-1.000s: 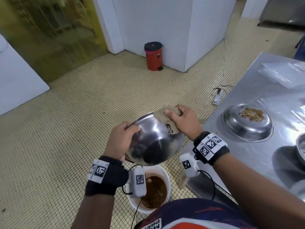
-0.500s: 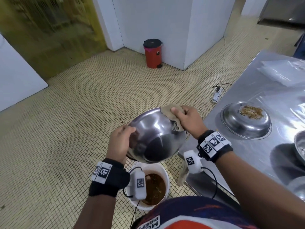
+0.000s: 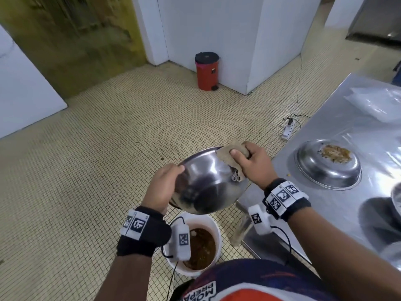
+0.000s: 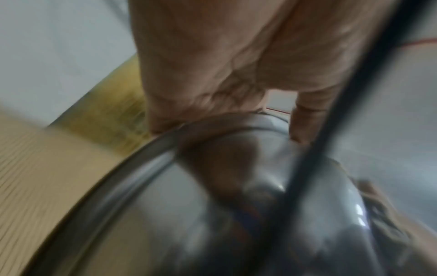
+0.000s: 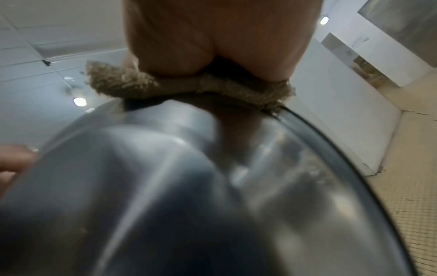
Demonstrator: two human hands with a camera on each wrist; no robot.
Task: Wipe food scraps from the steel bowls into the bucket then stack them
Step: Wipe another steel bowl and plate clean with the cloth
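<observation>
Partial upside-down white lettering on the person's shirt [image 3: 200, 293]; not fully legible.

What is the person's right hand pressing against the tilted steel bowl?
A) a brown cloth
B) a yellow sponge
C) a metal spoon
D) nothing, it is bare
A: the right hand pinches a brown cloth against the far rim of the tilted steel bowl, which the left hand holds over the bucket; the right wrist view shows the cloth's fuzzy edge on the rim.
</observation>
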